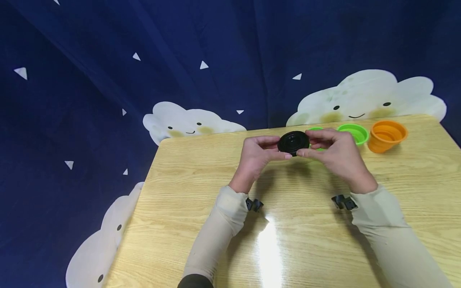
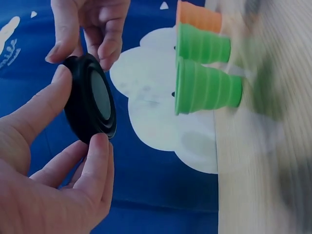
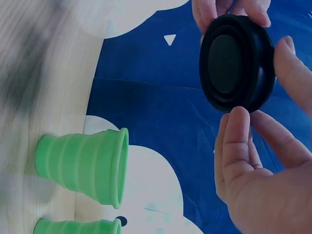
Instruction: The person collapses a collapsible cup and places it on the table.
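Note:
Between both hands, above the table, is a black collapsible cup [image 1: 293, 143] folded down into a flat ringed disc. My left hand [image 1: 256, 157] pinches its left edge between thumb and fingers. On the opposite edge, the right hand [image 1: 340, 155] holds it the same way. The left wrist view has the folded cup [image 2: 87, 100] tilted on edge, with a round flat base facing the table side. Seen from the right wrist, the cup [image 3: 234, 63] shows concentric rings, and the right thumb and fingertips touch its rim.
Behind the right hand stands a green cup [image 3: 80, 165], mostly hidden in the head view. Beside it are another green cup [image 1: 354, 133] and an orange cup [image 1: 386, 136], all expanded and upright near the far edge of the wooden table [image 1: 187, 192]. A blue cloud-patterned curtain [image 1: 216, 88] hangs behind.

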`<act>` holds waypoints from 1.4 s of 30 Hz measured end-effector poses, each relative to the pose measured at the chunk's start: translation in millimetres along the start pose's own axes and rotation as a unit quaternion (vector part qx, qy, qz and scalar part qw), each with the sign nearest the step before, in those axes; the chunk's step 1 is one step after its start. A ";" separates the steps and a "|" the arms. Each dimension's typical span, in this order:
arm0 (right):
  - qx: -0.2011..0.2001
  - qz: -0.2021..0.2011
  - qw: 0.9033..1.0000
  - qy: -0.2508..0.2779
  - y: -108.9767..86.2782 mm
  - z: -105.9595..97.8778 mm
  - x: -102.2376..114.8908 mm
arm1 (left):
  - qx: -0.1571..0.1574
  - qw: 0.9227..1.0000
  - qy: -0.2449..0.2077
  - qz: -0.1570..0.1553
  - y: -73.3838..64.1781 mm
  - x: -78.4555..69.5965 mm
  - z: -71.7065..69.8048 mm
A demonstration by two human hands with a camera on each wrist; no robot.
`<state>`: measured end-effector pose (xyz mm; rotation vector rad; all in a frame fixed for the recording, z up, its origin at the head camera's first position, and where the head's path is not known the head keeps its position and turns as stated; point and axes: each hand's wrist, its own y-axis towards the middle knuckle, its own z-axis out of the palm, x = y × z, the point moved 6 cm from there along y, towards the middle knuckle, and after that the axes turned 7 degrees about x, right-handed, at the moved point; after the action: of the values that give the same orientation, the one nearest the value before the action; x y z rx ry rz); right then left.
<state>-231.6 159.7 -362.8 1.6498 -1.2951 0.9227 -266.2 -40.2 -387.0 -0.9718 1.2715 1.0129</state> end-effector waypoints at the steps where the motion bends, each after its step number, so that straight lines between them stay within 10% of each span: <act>1: 0.002 -0.001 1.000 0.001 0.0 0.7 -0.4 | -0.001 1.000 0.016 0.004 0.0 -0.7 0.0; 22: -0.034 -0.040 0.993 -0.107 2.7 22.3 -7.6 | -0.040 0.979 0.175 0.096 -1.6 -0.3 2.2; 42: -0.002 -0.092 0.972 -0.215 15.6 60.0 -37.9 | -0.061 0.972 0.226 0.031 15.3 49.4 -11.5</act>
<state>-251.1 116.7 -418.1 2.0013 -1.3873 0.4640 -282.6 -44.3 -437.2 -1.3150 1.6341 0.9556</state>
